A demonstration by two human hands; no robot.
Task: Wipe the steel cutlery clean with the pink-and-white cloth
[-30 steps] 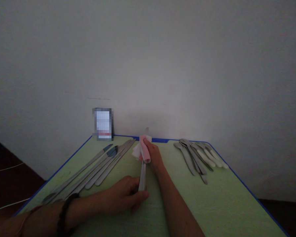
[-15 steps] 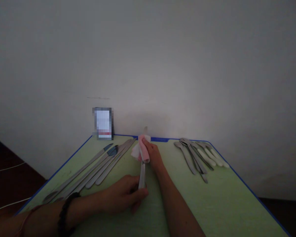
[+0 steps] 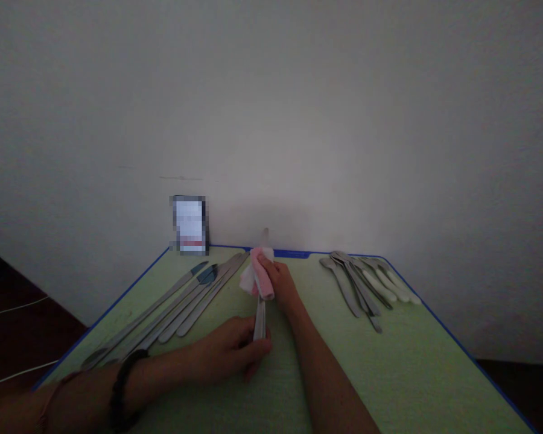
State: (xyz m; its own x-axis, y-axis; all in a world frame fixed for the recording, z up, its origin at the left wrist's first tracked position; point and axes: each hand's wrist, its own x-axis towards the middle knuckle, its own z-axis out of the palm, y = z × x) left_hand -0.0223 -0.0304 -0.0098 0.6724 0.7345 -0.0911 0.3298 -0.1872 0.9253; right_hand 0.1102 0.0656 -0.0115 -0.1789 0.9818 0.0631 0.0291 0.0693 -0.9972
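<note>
My left hand (image 3: 228, 351) is closed round the handle end of a metal table knife (image 3: 260, 319), which points away from me toward the wall. Further up, my right hand (image 3: 278, 282) pinches a pink and white cloth (image 3: 262, 274) wrapped about the knife's blade. Only the blade's tip shows beyond the cloth; the middle is covered. To the left of my hands, several long metal knives (image 3: 199, 310) lie side by side on the table, partly hidden by my left forearm. On the right lies a group of metal spoons (image 3: 341, 286), some cutlery there having white handles (image 3: 384, 286).
A light green table (image 3: 335, 361) with a blue edge stands against a pale wall (image 3: 271, 120). At its far left edge a phone-like device (image 3: 190, 226) with a lit, blurred screen leans on the wall. White cords (image 3: 18, 374) run over the dark floor at left.
The cloth has turned slightly and shifted a little to the left on the blade with my right hand. My left hand keeps its hold on the handle.
</note>
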